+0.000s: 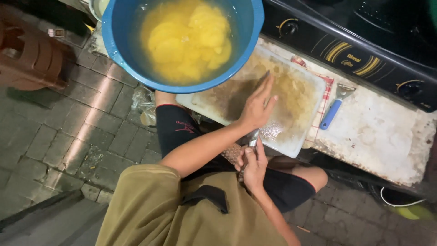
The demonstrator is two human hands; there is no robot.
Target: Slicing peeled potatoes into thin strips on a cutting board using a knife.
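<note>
I see the knife [251,141] held low at the near edge of the white cutting board [291,132], its metal blade mostly hidden between both hands. My right hand [253,169] is closed around the handle; my left hand [257,105] lies open and flat on the board, touching the blade's upper end. I judge those fingers risk a cut if the blade slips on the wet, yellow-smeared board. The blue basin [119,41] of yellow pieces overhangs the worktop [387,136] and could tip. A blue-handled peeler [331,111] lies just beside the board.
</note>
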